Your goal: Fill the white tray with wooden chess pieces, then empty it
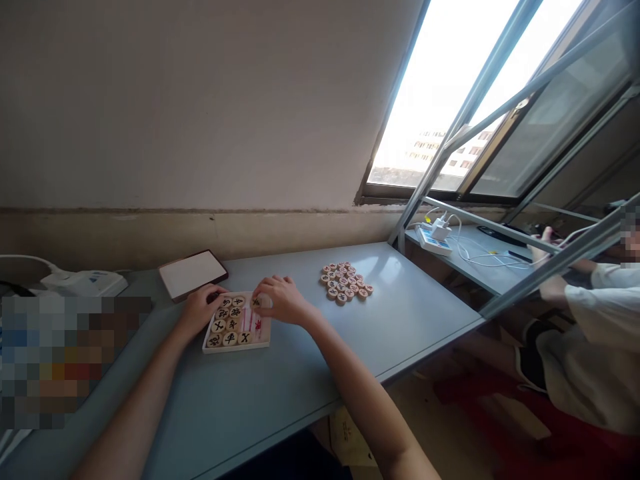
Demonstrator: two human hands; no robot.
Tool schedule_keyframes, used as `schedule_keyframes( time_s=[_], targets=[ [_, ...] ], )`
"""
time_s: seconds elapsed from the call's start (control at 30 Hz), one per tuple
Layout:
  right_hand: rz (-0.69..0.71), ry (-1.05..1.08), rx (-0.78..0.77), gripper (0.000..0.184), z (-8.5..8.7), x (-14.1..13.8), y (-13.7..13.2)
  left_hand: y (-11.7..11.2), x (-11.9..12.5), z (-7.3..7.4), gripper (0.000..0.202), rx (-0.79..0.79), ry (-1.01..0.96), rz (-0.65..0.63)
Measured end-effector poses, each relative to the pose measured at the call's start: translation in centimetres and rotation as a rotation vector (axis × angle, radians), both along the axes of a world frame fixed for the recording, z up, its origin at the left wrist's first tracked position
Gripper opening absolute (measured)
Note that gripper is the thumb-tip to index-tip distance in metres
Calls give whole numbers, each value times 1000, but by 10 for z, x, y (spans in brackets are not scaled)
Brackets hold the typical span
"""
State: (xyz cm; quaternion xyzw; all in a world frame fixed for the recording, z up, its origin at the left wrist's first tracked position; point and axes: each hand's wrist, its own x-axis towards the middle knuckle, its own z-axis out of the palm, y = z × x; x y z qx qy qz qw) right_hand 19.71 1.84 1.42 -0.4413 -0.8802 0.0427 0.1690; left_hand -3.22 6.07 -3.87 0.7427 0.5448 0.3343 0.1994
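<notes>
A shallow white box (260, 343) lies on the grey-blue table (280, 393), partly filled with several round wooden chess pieces (229, 325) bearing black marks. My left hand (199, 308) rests curled against the box's far left corner. My right hand (281, 299) hovers over the box's far right corner, fingers pinched together around a wooden piece. A loose cluster of chess pieces with red marks (345, 283) sits on the table to the right of my right hand.
A dark-rimmed white box lid (193, 273) lies behind the box. A white power strip (83, 282) sits at the far left. Another person (590, 320) sits at the right by a second desk (480, 260) with chargers and cables. Metal frame bars (545, 267) cross there.
</notes>
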Motion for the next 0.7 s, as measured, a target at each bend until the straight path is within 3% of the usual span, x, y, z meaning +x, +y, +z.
schedule_keyframes(
  time_s=[0.13,0.3,0.47,0.63,0.7],
  targets=[
    [-262,6,51,24,9,37,7,1,0,0,33,2,28,4],
    [-498,-154,-171,21,5,81,7,2,0,-3,33,9,18,4],
    [-519,-189,-200,20,1,96,8,0,1,0,34,3,25,3],
    [-640,-194,-164,15,4,105,9,-2,2,1,31,3,18,12],
    [-573,-152,-165,16,7,99,10,-1,2,0,30,-5,20,11]
  ],
)
